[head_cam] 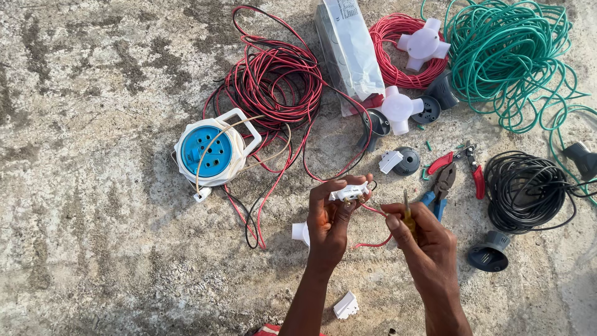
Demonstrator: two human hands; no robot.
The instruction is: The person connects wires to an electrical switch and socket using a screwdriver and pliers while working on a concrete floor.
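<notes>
Fingers of the left hand (328,214) pinch a small white plastic switch (348,193); right hand (423,233) grips a yellow-handled screwdriver (408,214).

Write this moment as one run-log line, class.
left hand: holds white switch part | right hand: holds yellow screwdriver | nearby: pliers, red wire

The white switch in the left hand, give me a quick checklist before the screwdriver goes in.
1. White switch gripped by left hand: ok.
2. Screwdriver held in right hand: ok.
3. Red wire reaching the switch: ok.
4. Wire seated in its terminal: cannot tell.
5. Screwdriver tip on a screw: not ok, held apart.
6. Pliers close by on the concrete floor: ok.
</notes>
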